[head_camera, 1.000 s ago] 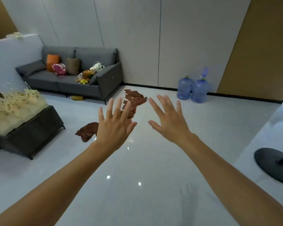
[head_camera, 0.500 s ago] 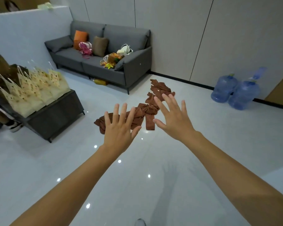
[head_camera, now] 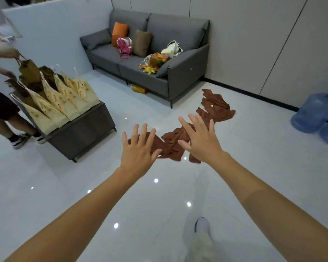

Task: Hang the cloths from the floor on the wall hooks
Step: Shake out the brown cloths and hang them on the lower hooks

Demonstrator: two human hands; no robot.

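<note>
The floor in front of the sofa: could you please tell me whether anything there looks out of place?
Yes: brown cloths lie crumpled in a loose trail across the floor beside the sofa, not hung up. The left hand and right hand are open, holding nothing.

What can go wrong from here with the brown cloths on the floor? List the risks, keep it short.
1. The brown cloths lie crumpled and overlapping. With the left hand and right hand both open and empty, a grab may drag several along.
2. The floor is glossy, so the foot could slip, especially on a cloth.
3. No wall hooks show here, and another person stands by the low table on the left, so a turn could bump them.
</note>
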